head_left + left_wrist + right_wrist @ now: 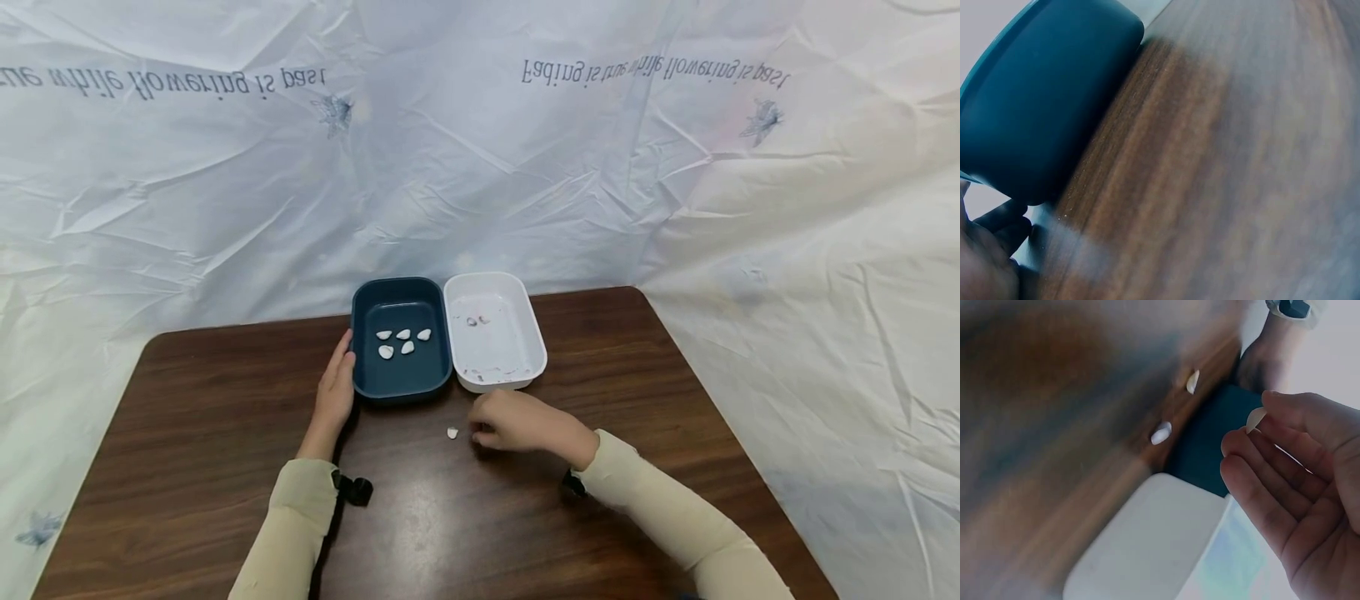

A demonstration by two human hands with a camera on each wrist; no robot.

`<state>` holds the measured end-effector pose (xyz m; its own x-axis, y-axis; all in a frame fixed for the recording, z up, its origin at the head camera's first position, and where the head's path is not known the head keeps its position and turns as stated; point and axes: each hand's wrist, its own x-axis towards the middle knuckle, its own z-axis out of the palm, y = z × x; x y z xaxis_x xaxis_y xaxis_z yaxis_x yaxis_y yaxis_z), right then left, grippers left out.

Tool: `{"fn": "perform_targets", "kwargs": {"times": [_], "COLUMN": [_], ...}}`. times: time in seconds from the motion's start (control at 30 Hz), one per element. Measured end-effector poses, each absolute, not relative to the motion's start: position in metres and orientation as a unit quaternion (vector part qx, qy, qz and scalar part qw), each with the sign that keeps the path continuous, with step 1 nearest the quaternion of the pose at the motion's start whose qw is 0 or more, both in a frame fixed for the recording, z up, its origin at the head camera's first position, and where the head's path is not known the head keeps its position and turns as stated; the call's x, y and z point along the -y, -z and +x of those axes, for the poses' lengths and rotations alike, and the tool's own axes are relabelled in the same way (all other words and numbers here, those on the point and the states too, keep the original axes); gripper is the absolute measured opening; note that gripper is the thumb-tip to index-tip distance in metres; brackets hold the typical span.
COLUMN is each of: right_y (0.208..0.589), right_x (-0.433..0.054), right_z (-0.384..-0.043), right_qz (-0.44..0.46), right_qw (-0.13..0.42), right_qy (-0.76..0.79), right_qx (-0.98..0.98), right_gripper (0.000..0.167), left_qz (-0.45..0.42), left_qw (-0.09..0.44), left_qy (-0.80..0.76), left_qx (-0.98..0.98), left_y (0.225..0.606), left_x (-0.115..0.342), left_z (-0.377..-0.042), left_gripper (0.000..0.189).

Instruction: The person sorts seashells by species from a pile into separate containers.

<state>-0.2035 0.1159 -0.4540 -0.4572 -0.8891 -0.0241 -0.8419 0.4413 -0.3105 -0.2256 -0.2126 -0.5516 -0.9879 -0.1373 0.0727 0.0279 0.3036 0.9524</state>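
In the right wrist view, my right hand point(1297, 469) pinches a small white garlic clove point(1255, 419) between thumb and forefinger. From the head view this right hand point(517, 421) hovers over the table just in front of the white tray point(534, 337), its held clove hidden. Another garlic clove point(452, 432) lies on the wood left of it; two cloves show there in the right wrist view. My left hand point(337, 385) rests with straightened fingers along the left side of the dark blue tray point(401, 383). Several white cloves point(403, 334) lie inside that tray.
Both trays stand side by side at the back of the brown wooden table point(225, 417). Small purplish bits point(472, 321) lie in the white tray. Behind the table hangs a wrinkled white printed sheet point(480, 167).
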Motion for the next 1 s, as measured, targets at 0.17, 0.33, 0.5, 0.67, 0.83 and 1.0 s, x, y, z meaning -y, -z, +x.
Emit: {"fn": "perform_targets", "kwargs": {"times": [0.17, 0.33, 0.5, 0.67, 0.83, 1.0], "right_y": [0.443, 0.431, 0.421, 0.413, 0.407, 0.413], "right_x": [-0.122, -0.125, -0.129, -0.135, -0.145, -0.154], "right_z": [-0.208, -0.213, -0.225, -0.246, -0.274, -0.299], "right_qz": [-0.530, -0.533, -0.518, -0.496, -0.461, -0.425], "right_qw": [0.098, 0.117, 0.120, 0.102, 0.067, 0.061], "right_qy": [0.117, 0.124, 0.126, 0.151, 0.185, 0.194], "right_qx": [-0.834, -0.829, -0.838, -0.849, -0.865, -0.882], "right_gripper": [0.023, 0.008, 0.006, 0.009, 0.009, 0.011], "left_qz": [0.038, 0.040, 0.039, 0.045, 0.048, 0.045], "left_qw": [0.064, 0.066, 0.068, 0.066, 0.066, 0.059], "left_qy": [0.592, 0.591, 0.592, 0.594, 0.594, 0.597], "left_qx": [0.802, 0.803, 0.802, 0.800, 0.800, 0.799], "left_y": [0.552, 0.552, 0.551, 0.551, 0.551, 0.549], "left_x": [0.212, 0.211, 0.211, 0.211, 0.211, 0.211], "left_z": [-0.226, -0.226, -0.227, -0.228, -0.227, -0.226], "left_gripper": [0.062, 0.062, 0.063, 0.063, 0.061, 0.062]}}
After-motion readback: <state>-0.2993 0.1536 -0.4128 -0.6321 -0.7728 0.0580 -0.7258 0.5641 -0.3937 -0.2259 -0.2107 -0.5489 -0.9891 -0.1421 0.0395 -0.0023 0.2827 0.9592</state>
